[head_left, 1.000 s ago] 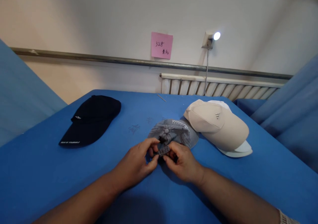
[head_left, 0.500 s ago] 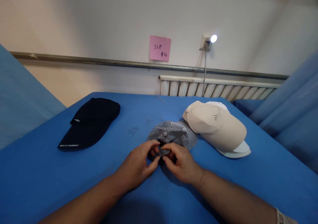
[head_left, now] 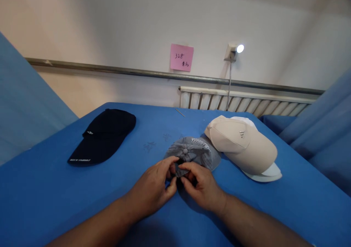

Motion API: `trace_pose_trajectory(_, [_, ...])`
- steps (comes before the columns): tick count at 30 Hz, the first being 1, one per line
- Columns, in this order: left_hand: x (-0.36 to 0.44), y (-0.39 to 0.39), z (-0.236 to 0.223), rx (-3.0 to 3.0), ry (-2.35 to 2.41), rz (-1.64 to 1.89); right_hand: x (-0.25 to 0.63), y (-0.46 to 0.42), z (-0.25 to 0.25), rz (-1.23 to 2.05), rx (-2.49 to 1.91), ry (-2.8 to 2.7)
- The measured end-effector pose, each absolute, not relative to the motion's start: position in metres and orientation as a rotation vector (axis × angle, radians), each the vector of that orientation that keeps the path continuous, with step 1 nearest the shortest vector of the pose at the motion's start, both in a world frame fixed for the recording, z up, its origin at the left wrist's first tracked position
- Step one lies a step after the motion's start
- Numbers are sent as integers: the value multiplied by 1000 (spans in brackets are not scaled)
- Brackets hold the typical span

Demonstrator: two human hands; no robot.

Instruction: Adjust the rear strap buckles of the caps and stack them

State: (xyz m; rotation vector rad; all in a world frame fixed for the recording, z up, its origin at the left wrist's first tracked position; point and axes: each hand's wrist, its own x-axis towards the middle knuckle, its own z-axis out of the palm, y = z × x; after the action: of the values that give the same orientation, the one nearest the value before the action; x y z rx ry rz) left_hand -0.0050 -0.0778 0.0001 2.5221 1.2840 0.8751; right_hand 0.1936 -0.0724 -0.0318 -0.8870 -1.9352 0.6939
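A grey baseball cap [head_left: 189,150] with white lettering lies on the blue-covered table, its brim pointing away to the right. At its back edge, my left hand [head_left: 156,183] pinches the cap's dark strap between thumb and fingers. Close beside it, my right hand [head_left: 201,183] grips the same strap from the other side. The strap's fastening is mostly covered by my fingers. To the right, a beige cap [head_left: 241,137] rests on top of a white cap [head_left: 270,174], near the grey cap's brim.
A black cap [head_left: 106,133] lies on the left of the blue table cover [head_left: 68,203]. Behind the table are a radiator [head_left: 219,99], a metal rail [head_left: 131,71] and a plugged-in lamp [head_left: 240,49]. Blue curtains [head_left: 323,119] hang on both sides.
The whole view has shifted slightly. My hands stay at the strap; its piece between my fingertips has tilted and shows less than before. The caps have not moved on the table.
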Motion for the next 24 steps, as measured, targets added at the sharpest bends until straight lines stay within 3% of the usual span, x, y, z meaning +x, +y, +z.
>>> trace_pose_trajectory(14, [-3,-77,3,2424,1093,897,196,-65,-30,988,-779,-1899])
trace_pose_trajectory(24, [0,-77,7,2213,1066,926,193,-75,-26,772,-905,-1916])
